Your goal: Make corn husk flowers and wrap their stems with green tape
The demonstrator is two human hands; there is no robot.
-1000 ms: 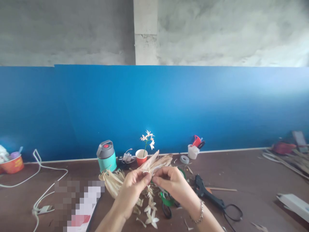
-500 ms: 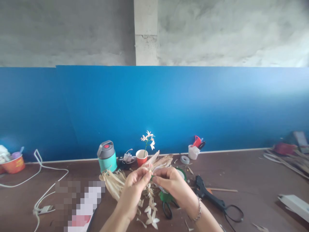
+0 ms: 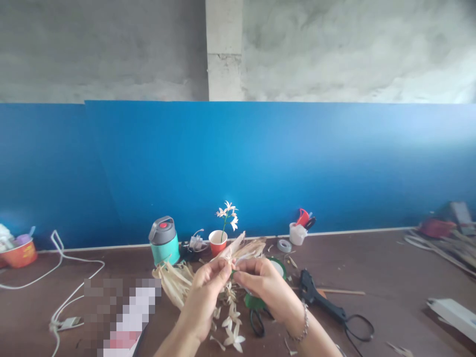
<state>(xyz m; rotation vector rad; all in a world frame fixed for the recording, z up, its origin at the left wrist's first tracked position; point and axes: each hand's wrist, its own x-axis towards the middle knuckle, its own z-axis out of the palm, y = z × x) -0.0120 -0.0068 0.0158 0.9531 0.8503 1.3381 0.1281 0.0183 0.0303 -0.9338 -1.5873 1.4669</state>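
Note:
My left hand (image 3: 204, 292) is closed, thumb and finger pinching a small pale husk flower (image 3: 229, 259) at its base. Against it, my right hand (image 3: 266, 285) pinches a narrow green strip (image 3: 233, 272), which looks like floral tape. The fingertips of both hands nearly meet and hide most of the join. Below them lie several cream husk flowers (image 3: 234, 338) on the table. Dried corn husks (image 3: 174, 286) spread behind and left of my hands. A green-edged tape roll (image 3: 284, 269) sits partly behind my right hand, and black scissor handles (image 3: 257, 323) show beneath it.
Behind my hands stand a teal flask (image 3: 165, 250) and a paper cup (image 3: 218, 246) with a flowered stem. A black glue gun (image 3: 323, 302) with a looping cord lies at right. White cable (image 3: 80, 292) sprawls on the left; a blue partition (image 3: 260, 168) borders the table.
Almost nothing differs. My fingers have shifted slightly around the small flower and green strip, and the whole view has drifted a little.

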